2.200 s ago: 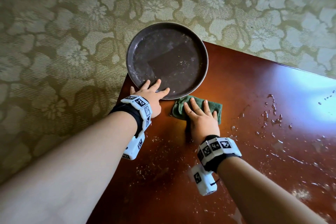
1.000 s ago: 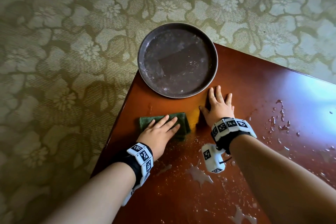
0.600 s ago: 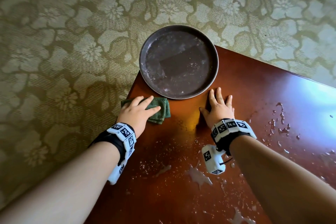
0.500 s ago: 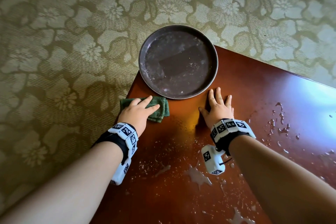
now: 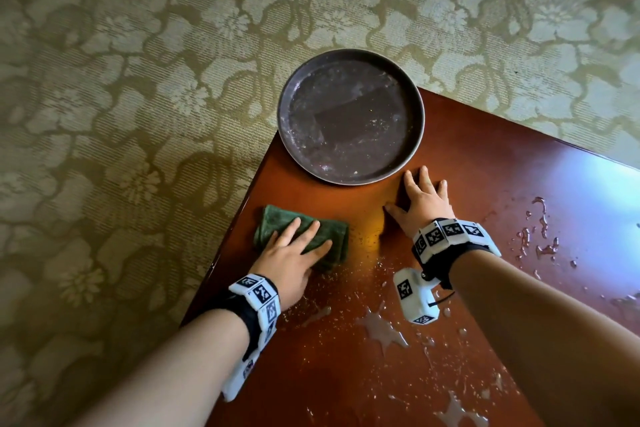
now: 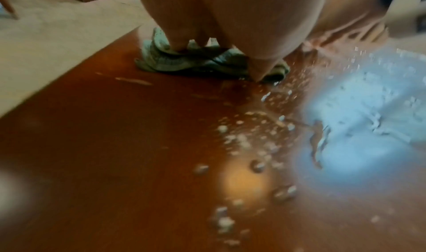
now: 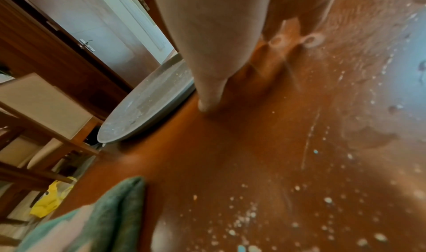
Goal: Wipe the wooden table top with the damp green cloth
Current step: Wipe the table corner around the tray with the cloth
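The folded green cloth [image 5: 277, 224] [image 6: 202, 62] [image 7: 110, 210] lies on the glossy reddish wooden table top [image 5: 363, 374] close to its left edge. My left hand [image 5: 294, 250] presses flat on the cloth with straight fingers. My right hand [image 5: 420, 199] rests palm down on the bare wood, fingers spread, just below the plate's rim. In the right wrist view its thumb [image 7: 207, 84] touches the wet surface. Water drops and small puddles [image 5: 381, 326] [image 6: 253, 146] cover the table nearer to me and to the right.
A round dark plate [image 5: 351, 116] [image 7: 143, 106] sits at the table's far corner, hanging over the edge. A patterned green-gold carpet [image 5: 138, 114] lies beyond the table's left edge [image 5: 221, 260]. More water beads [image 5: 540, 229] lie on the right.
My left hand has slid the cloth back toward me and a little right, away from the plate. The right hand has stayed planted beside the plate.
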{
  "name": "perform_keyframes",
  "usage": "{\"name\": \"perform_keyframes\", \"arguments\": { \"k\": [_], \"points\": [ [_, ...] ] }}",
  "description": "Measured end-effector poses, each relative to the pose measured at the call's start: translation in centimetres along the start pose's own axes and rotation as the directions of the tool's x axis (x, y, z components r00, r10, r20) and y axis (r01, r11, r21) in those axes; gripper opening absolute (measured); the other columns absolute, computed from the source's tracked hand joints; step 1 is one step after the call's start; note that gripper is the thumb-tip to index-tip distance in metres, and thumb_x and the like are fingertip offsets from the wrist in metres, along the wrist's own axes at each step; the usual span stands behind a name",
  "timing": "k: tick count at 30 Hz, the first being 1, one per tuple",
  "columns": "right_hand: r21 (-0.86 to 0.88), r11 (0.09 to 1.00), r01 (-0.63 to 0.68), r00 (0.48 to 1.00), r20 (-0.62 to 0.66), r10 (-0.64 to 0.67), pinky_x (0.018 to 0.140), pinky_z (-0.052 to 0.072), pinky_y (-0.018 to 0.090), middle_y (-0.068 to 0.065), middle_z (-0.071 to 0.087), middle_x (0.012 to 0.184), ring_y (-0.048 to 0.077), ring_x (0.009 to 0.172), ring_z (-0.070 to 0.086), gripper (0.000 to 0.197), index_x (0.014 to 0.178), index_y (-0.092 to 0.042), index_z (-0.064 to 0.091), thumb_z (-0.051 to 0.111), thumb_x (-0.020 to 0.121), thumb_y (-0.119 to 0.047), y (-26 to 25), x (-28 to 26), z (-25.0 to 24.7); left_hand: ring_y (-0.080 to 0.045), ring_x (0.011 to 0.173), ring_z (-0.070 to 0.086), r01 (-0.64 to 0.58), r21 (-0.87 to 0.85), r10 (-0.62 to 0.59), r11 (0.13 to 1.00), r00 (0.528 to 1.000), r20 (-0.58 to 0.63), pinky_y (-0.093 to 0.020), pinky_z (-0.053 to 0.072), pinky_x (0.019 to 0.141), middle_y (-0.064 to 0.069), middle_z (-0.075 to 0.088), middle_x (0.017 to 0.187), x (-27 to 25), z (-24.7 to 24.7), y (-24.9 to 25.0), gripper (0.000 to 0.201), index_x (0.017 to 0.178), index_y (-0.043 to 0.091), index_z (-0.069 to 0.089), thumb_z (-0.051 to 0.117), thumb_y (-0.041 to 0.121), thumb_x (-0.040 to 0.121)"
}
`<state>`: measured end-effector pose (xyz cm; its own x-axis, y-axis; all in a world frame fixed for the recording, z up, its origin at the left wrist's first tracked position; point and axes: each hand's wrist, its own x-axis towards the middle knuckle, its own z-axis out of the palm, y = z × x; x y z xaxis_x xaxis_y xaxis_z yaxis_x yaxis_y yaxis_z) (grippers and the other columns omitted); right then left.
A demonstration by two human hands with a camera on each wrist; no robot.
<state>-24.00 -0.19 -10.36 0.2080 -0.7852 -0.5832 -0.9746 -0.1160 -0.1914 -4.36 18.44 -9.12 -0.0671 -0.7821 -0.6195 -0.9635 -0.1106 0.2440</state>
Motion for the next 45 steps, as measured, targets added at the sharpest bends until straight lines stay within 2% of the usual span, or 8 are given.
{"name": "perform_keyframes", "arguments": {
  "k": [4,8,12,21,27,37,41,45],
  "points": [
    [-0.078,0.994,0.081,0.997,-0.011,-0.082,0.113,0.011,0.054,-0.010,-0.014,0.155,0.030,0.142,-0.013,0.091,0.146,-0.040,-0.002,0.058,0.080,-0.060,0.2,-0.1,0.4,-0.024,0.147,-0.024,0.072,0.029,-0.074,0.997,0.996,0.044,-0.047,-0.001,0.120,0.012,-0.031,0.155,-0.2,-0.2,-2.4,0.066,0.153,0.045,-0.006,0.036,0.048,0.102],
    [-0.101,0.990,0.103,0.995,0.010,-0.102,0.112,0.012,0.055,-0.009,-0.017,0.155,0.031,0.142,-0.013,0.098,0.146,-0.038,-0.005,0.059,0.077,-0.063,0.4,0.2,1.1,-0.026,0.148,-0.021,0.193,-0.030,-0.193,0.981,0.981,0.008,-0.050,0.003,0.121,0.007,-0.026,0.161,1.8,-1.7,-3.5,0.066,0.153,0.046,-0.006,0.032,0.056,0.100],
    [-0.105,0.989,0.106,0.994,0.012,-0.105,0.112,0.011,0.055,-0.009,-0.018,0.155,0.031,0.142,-0.014,0.097,0.146,-0.038,-0.006,0.058,0.077,-0.063,0.6,0.2,1.1,-0.033,0.147,-0.022,0.295,-0.112,-0.299,0.949,0.954,-0.021,-0.056,0.001,0.119,0.003,-0.025,0.161,3.8,-1.9,-0.9,0.068,0.152,0.049,-0.004,0.032,0.063,0.097],
    [-0.091,0.994,0.066,0.997,-0.022,-0.068,0.112,0.017,0.053,-0.010,-0.012,0.156,0.031,0.142,-0.009,0.093,0.147,-0.036,0.000,0.059,0.079,-0.060,-0.2,-0.6,1.2,-0.034,0.146,-0.025,0.136,0.022,-0.136,0.990,0.991,0.010,-0.059,-0.001,0.118,0.002,-0.028,0.160,0.2,2.0,2.9,0.067,0.151,0.051,-0.004,0.029,0.067,0.095],
    [-0.106,0.988,0.113,0.993,-0.032,-0.117,0.113,0.015,0.053,-0.006,-0.013,0.156,0.031,0.142,-0.010,0.097,0.148,-0.029,-0.004,0.055,0.079,-0.063,-1.7,-2.4,3.2,-0.033,0.146,-0.025,0.138,0.052,-0.142,0.989,0.988,0.068,-0.055,0.004,0.120,0.003,-0.031,0.159,-3.5,4.1,2.3,0.072,0.151,0.048,-0.012,0.029,0.067,0.095],
    [-0.096,0.987,0.130,0.990,-0.037,-0.134,0.113,0.014,0.053,-0.007,-0.015,0.156,0.032,0.142,-0.010,0.099,0.147,-0.030,-0.006,0.056,0.077,-0.064,-1.2,-2.1,3.9,-0.029,0.146,-0.026,0.329,-0.187,-0.317,0.926,0.944,0.093,-0.056,0.000,0.118,0.009,-0.031,0.158,2.2,-0.9,-0.2,0.069,0.150,0.054,-0.002,0.036,0.067,0.094],
    [-0.077,0.989,0.123,0.991,-0.041,-0.126,0.113,0.012,0.052,-0.009,-0.015,0.155,0.030,0.142,-0.012,0.100,0.147,-0.032,-0.005,0.058,0.076,-0.064,-1.2,-2.0,3.9,-0.031,0.145,-0.028,0.304,-0.132,-0.296,0.943,0.952,0.076,-0.058,-0.002,0.118,0.007,-0.032,0.158,3.1,-1.4,0.4,0.074,0.151,0.052,-0.004,0.038,0.069,0.092],
    [-0.095,0.989,0.111,0.992,-0.048,-0.116,0.113,0.014,0.052,-0.010,-0.014,0.155,0.030,0.142,-0.010,0.100,0.147,-0.033,-0.005,0.058,0.076,-0.065,-1.3,-2.0,3.9,-0.033,0.145,-0.028,0.187,-0.057,-0.183,0.981,0.981,0.067,-0.059,-0.005,0.118,0.005,-0.032,0.158,1.4,0.1,2.5,0.072,0.151,0.052,-0.002,0.036,0.069,0.093]
  ]
}}
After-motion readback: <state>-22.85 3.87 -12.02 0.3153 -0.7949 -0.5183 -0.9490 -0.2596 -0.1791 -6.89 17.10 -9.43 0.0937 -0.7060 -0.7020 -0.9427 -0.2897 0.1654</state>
